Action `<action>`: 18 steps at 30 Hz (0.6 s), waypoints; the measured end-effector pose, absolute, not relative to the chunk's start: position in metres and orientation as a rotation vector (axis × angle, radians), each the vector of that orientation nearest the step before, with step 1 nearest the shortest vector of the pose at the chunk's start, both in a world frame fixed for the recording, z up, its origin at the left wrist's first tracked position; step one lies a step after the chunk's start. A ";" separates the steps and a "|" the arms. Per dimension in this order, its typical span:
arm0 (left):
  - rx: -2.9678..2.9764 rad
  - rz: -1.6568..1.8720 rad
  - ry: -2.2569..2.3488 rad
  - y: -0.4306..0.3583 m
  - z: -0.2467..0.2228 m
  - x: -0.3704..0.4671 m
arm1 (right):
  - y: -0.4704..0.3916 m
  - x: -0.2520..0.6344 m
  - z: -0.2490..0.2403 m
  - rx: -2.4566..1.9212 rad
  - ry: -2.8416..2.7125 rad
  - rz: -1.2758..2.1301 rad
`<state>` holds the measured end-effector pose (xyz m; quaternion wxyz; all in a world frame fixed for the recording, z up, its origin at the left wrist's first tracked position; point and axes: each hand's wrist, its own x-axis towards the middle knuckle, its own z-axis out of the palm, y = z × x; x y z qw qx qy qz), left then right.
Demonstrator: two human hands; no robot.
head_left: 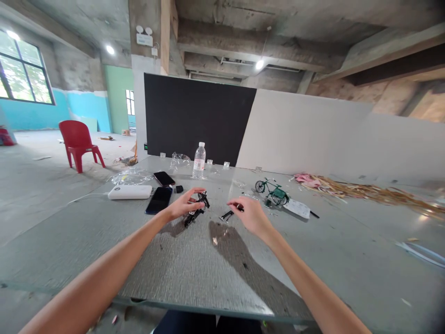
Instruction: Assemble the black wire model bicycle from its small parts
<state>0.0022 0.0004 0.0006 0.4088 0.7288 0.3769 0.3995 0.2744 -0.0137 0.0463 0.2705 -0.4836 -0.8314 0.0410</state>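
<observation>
Over the middle of the table, my left hand (187, 204) closes its fingers and thumb on a small black model bicycle (194, 217), tilted and partly covered by the fingers. To its right, my right hand (248, 211) pinches a thin black model part (227, 215) with slim rod-like ends; its exact kind is too small to tell. The two pieces are apart from each other. Beyond my right hand a green model bicycle (273, 191) stands on the table, next to a small dark green piece (268, 203).
A water bottle (199, 161) stands at the back. On the left lie two phones (159, 200), a white power bank (130, 192) and clear plastic wrap (130, 176). A white flat packet (296, 208) lies right, brown strips (347, 188) farther. A black panel (198, 118) borders the back.
</observation>
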 end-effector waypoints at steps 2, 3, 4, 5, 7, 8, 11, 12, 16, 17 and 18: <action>1.827 1.022 0.933 0.000 0.001 0.003 | -0.007 0.256 0.055 -1.217 -2.256 0.104; 1.821 1.029 0.922 -0.001 0.000 0.003 | -0.003 0.248 0.057 -1.190 -2.250 0.093; 1.814 1.032 0.912 0.000 0.000 0.003 | 0.002 0.241 0.056 -1.159 -2.241 0.097; 1.804 1.033 0.904 0.000 -0.001 0.003 | 0.006 0.234 0.053 -1.133 -2.217 0.106; 1.784 1.031 0.904 0.002 -0.002 0.004 | 0.012 0.224 0.043 -1.089 -2.146 0.137; 1.776 1.034 0.910 0.003 -0.003 0.004 | 0.014 0.220 0.037 -1.073 -2.099 0.161; 1.768 1.042 0.921 0.005 -0.004 0.005 | 0.017 0.213 0.019 -1.036 -1.961 0.241; 1.766 1.044 0.920 0.005 -0.004 0.005 | 0.017 0.211 0.016 -1.022 -1.932 0.258; 1.760 1.047 0.905 0.005 -0.003 0.005 | 0.015 0.207 0.012 -1.027 -1.914 0.318; 1.759 1.046 0.901 0.004 -0.003 0.006 | 0.014 0.205 0.013 -1.043 -1.917 0.338; 1.756 1.046 0.898 0.004 -0.003 0.006 | 0.012 0.204 0.014 -1.058 -1.915 0.356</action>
